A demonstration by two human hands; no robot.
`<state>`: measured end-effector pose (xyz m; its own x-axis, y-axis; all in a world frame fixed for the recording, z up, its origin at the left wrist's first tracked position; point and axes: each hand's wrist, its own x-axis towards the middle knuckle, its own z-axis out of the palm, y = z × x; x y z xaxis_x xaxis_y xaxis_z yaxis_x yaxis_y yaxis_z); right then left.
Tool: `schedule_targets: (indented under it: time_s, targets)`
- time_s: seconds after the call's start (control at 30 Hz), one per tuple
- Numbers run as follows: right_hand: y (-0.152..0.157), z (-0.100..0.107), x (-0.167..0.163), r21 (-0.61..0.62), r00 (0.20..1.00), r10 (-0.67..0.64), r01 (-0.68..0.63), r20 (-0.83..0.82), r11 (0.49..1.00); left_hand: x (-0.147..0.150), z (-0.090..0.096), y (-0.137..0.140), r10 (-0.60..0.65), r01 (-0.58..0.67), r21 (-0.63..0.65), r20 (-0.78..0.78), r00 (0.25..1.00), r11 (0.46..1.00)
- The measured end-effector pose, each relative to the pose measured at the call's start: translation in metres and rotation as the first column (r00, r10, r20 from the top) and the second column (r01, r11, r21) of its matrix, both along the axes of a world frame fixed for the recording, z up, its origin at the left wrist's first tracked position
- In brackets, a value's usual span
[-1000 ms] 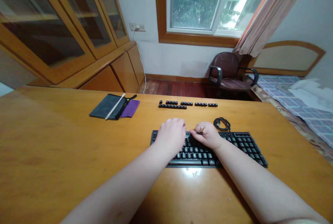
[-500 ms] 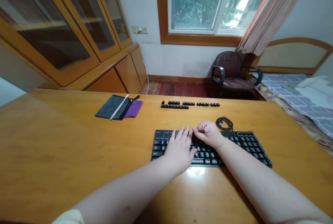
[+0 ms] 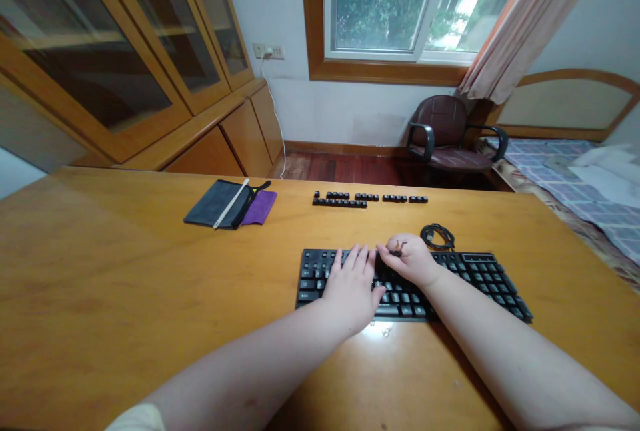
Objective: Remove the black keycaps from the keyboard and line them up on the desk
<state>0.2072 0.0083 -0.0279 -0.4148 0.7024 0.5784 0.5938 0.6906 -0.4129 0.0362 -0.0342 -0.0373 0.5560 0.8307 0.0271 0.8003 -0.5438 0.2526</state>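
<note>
A black keyboard (image 3: 483, 277) lies on the wooden desk in front of me. My left hand (image 3: 353, 291) rests flat on its left half, fingers spread, covering many keys. Close beside it, my right hand (image 3: 413, 261) is closed over the keyboard's upper middle. Between its fingers is a small keycap puller (image 3: 399, 250) with a dark body and thin brownish prongs; the fist hides part of it. The keys right under my right hand are hidden. Beyond the keyboard, removed black keycaps (image 3: 340, 203) stand in two neat rows.
A coiled black cable (image 3: 437, 236) lies behind the keyboard. To the left are a dark grey zip pouch (image 3: 207, 205), a pale thin stick (image 3: 231, 203) on it and a purple cloth (image 3: 261, 208). A chair (image 3: 445, 131) stands past the desk's far edge.
The view has shifted a little, so the desk items sit slightly further right. Both hands keep their places on the keyboard, and the right one still grips the keycap puller.
</note>
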Motion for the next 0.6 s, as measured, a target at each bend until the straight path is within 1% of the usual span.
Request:
schedule_targets:
  time_s: [0.03, 0.1, 0.17, 0.23, 0.3, 0.37, 0.43, 0.5, 0.6]
  targets:
    - [0.0, 0.0, 0.001, -0.024, 0.999, -0.027, 0.026, -0.028, 0.999, 0.0, 0.0, 0.0, -0.002, 0.002, -0.001, -0.002, 1.0, 1.0]
    - [0.001, 0.001, 0.004, -0.099, 0.983, -0.142, 0.131, -0.117, 0.986, 0.001, -0.001, -0.001, -0.004, 0.004, 0.001, -0.003, 1.0, 1.0]
    - [0.002, 0.001, 0.007, -0.171, 0.94, -0.279, 0.248, -0.195, 0.954, 0.001, -0.002, -0.001, -0.001, 0.001, 0.002, 0.004, 1.0, 1.0]
    - [0.003, 0.002, 0.01, -0.208, 0.912, -0.342, 0.298, -0.227, 0.932, 0.001, -0.001, 0.0, -0.002, 0.002, 0.0, 0.02, 1.0, 1.0]
    - [0.004, 0.002, 0.011, -0.223, 0.906, -0.346, 0.295, -0.244, 0.929, 0.0, 0.001, 0.003, -0.007, 0.008, -0.006, 0.058, 0.998, 1.0]
    - [0.005, 0.003, 0.011, -0.247, 0.901, -0.343, 0.281, -0.266, 0.927, -0.002, 0.006, 0.008, -0.006, 0.008, -0.019, 0.127, 0.992, 1.0]
    - [0.006, 0.002, 0.011, -0.266, 0.899, -0.332, 0.258, -0.286, 0.929, -0.005, 0.011, 0.015, 0.042, -0.029, -0.061, 0.216, 0.975, 0.998]
    - [0.009, -0.001, 0.012, -0.294, 0.901, -0.308, 0.218, -0.307, 0.931, -0.008, 0.015, 0.021, 0.093, -0.068, -0.088, 0.318, 0.943, 0.994]
    - [0.012, -0.005, 0.013, -0.363, 0.906, -0.261, 0.132, -0.334, 0.922, -0.01, 0.017, 0.027, 0.116, -0.063, -0.131, 0.449, 0.886, 0.989]
